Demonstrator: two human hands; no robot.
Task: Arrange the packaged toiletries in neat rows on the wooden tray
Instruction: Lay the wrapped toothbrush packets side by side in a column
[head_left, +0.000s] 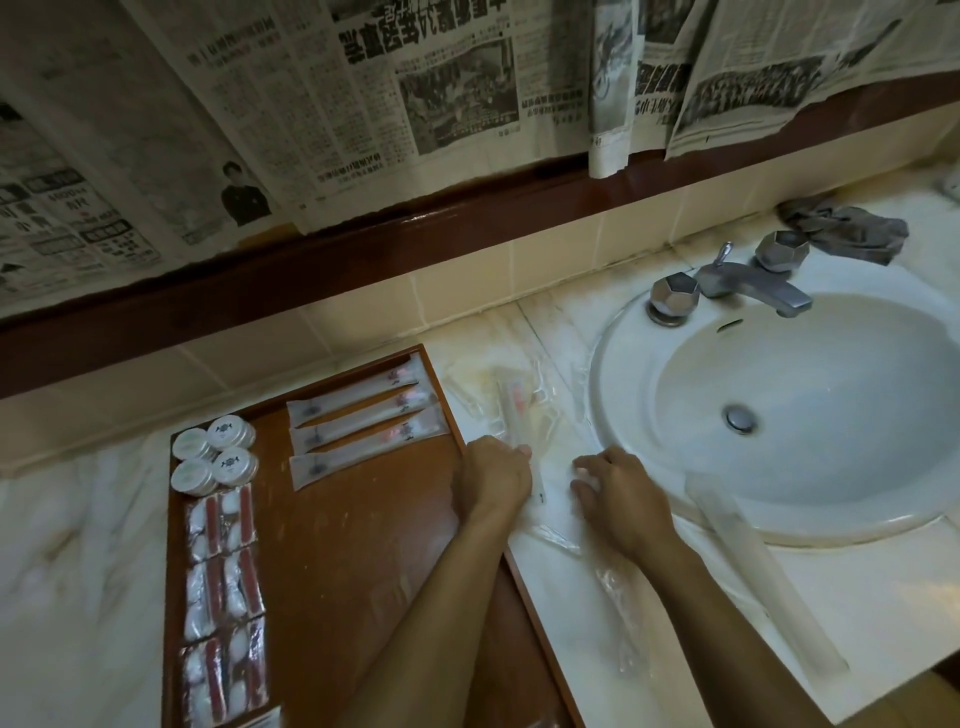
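Starting big: the marble counter (857, 587) fills the lower right of the frame, with the sink (810, 415) in the right middle and the wooden tray (363, 545) in the lower left. Along the tray's left edge there's a column of red-and-white packets (223, 587), with four round white tins (215, 453) above them. Three long sleeved packets (363, 426) lie in a slanted row at the tray's top.

Loose stock is off the tray — one long packet (511, 415) lies on crinkly clear plastic (519, 400) just right of the tray's edge, and another long clear sleeve (769, 577) leans over the sink rim at lower right.

The left hand (493, 483) has its fingers curled round the near end of that loose packet. The right hand (618, 493) rests on the counter just beside it, fingers bent down onto the plastic; whether it's actually pinching anything I can't tell.

To do this bit well, I'd lift the packet clear of the wrap so nothing drags along, then lay it parallel under the third packet, ends lined up, same gap as the others.
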